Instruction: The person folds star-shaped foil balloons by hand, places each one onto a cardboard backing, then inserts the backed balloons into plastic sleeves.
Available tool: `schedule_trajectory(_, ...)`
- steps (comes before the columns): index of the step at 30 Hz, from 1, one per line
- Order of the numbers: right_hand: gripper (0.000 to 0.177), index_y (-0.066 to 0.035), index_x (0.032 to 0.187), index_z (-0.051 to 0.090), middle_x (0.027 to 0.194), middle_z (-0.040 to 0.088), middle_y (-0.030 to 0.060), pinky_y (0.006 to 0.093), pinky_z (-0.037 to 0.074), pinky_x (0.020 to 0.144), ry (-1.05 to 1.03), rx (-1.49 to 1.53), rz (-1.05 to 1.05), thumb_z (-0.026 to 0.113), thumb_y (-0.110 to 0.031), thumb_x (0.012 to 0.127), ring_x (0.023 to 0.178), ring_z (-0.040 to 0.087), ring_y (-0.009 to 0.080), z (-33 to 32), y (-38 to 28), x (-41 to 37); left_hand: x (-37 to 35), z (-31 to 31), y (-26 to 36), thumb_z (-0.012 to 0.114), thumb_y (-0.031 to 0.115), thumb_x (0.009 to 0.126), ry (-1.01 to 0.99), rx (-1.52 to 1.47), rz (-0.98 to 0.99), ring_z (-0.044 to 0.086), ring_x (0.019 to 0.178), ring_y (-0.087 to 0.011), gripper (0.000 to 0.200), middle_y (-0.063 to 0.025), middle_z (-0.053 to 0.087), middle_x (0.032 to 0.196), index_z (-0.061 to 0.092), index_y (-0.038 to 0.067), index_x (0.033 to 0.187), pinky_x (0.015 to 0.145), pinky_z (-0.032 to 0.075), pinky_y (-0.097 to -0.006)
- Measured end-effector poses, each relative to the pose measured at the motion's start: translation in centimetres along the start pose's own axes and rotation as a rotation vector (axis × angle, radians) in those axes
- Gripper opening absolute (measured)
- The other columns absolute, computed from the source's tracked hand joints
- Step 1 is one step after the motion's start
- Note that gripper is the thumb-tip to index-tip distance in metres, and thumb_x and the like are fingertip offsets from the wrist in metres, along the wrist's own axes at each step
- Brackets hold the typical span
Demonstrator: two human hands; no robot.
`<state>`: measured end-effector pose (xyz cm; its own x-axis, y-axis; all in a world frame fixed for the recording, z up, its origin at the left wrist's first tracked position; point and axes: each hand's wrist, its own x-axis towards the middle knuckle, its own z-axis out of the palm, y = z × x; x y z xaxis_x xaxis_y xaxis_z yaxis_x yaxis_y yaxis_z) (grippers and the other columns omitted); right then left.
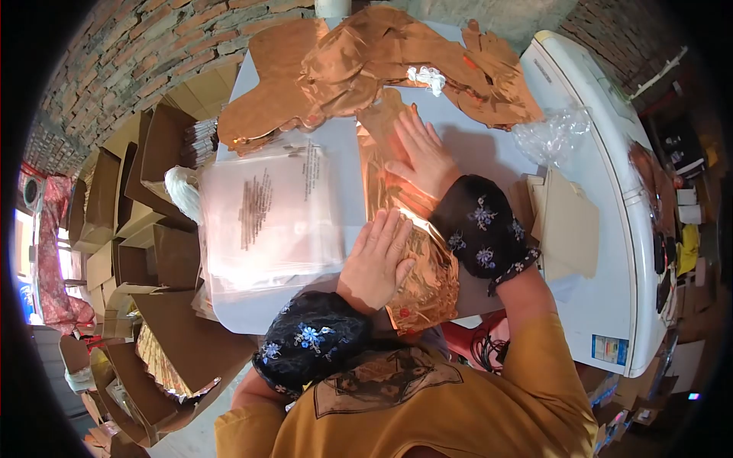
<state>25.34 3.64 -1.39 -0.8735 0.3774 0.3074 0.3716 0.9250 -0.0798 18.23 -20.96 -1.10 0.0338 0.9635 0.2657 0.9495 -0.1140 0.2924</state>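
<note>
Fingers [391,230] of the left hand [376,265] lie flat and open on the long shiny copper foil sheet [385,191]. The right hand [424,159] presses on it too, fingers spread open. The foil lies on the pale table [342,149], beside a pile of clear plastic bags [267,217].

Single view, head-mounted. The camera looks forward and steeply down, past the person's chest [427,397] at the bottom edge, onto the table [489,141] at close range. The fisheye lens gives a round frame with black corners and bent edges. Left hand [378,259] and right hand [420,156] sit near frame centre. The wall [153,53] runs across the top left, with boxes [145,252] at left and a freezer [603,229] at right.
</note>
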Motion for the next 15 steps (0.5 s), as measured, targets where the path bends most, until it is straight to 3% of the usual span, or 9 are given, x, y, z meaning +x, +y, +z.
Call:
schedule_trajectory(7, 0.080, 0.001, 0.150, 0.033, 0.159, 0.027, 0.0205, 0.0475, 0.017, 0.121, -0.013, 0.144, 0.075, 0.047, -0.058, 0.098, 0.149, 0.020, 0.0379, 2.2, 1.9, -0.4, 0.2, -0.3, 0.0, 0.052, 0.036, 0.099, -0.019, 0.010, -0.008, 0.026, 0.148, -0.0343, 0.064, -0.0185, 0.030, 0.158, 0.035, 0.004, 0.151, 0.118, 0.025, -0.0449)
schedule_trajectory(9, 0.073, -0.001, 0.149, 0.036, 0.159, 0.029, 0.0199, 0.0478, 0.020, 0.120, -0.023, -0.086, -0.141, 0.049, -0.052, 0.099, 0.148, 0.022, 0.0389, 2.2, 4.1, 1.1, -0.1, 0.1, 0.0, 0.052, 0.035, 0.099, -0.023, -0.015, -0.017, 0.026, 0.148, -0.0345, 0.064, -0.0185, 0.030, 0.158, 0.035, 0.004, 0.151, 0.118, 0.026, -0.0449)
schedule_trajectory(11, 0.067, -0.003, 0.148, 0.039, 0.158, 0.031, 0.0195, 0.0478, 0.024, 0.119, -0.042, 0.074, -0.167, 0.052, -0.046, 0.099, 0.147, 0.025, 0.0398, 0.2, 3.0, -1.4, -0.1, -0.1, 0.0, 0.051, 0.034, 0.100, 0.000, 0.015, -0.003, 0.028, 0.147, -0.0347, 0.061, -0.0178, 0.031, 0.158, 0.035, 0.005, 0.151, 0.117, 0.027, -0.0450)
schedule_trajectory(13, 0.062, -0.004, 0.146, 0.041, 0.156, 0.034, 0.0192, 0.0475, 0.027, 0.118, -0.003, 0.568, -0.018, 0.055, -0.041, 0.098, 0.146, 0.028, 0.0404, -5.2, 0.1, -3.2, -0.1, 0.3, 0.0, 0.049, 0.034, 0.101, 0.009, 0.061, 0.010, 0.029, 0.146, -0.0341, 0.060, -0.0170, 0.032, 0.158, 0.035, 0.005, 0.152, 0.116, 0.027, -0.0450)
schedule_trajectory(15, 0.062, -0.003, 0.146, 0.041, 0.154, 0.038, 0.0176, 0.0470, 0.027, 0.118, -0.031, 0.444, -0.096, 0.056, -0.038, 0.097, 0.145, 0.031, 0.0398, -7.1, -1.0, -6.9, -0.1, 0.6, -0.1, 0.048, 0.035, 0.102, 0.017, 0.065, 0.018, 0.029, 0.146, -0.0336, 0.060, -0.0166, 0.032, 0.157, 0.035, 0.006, 0.152, 0.116, 0.027, -0.0447)
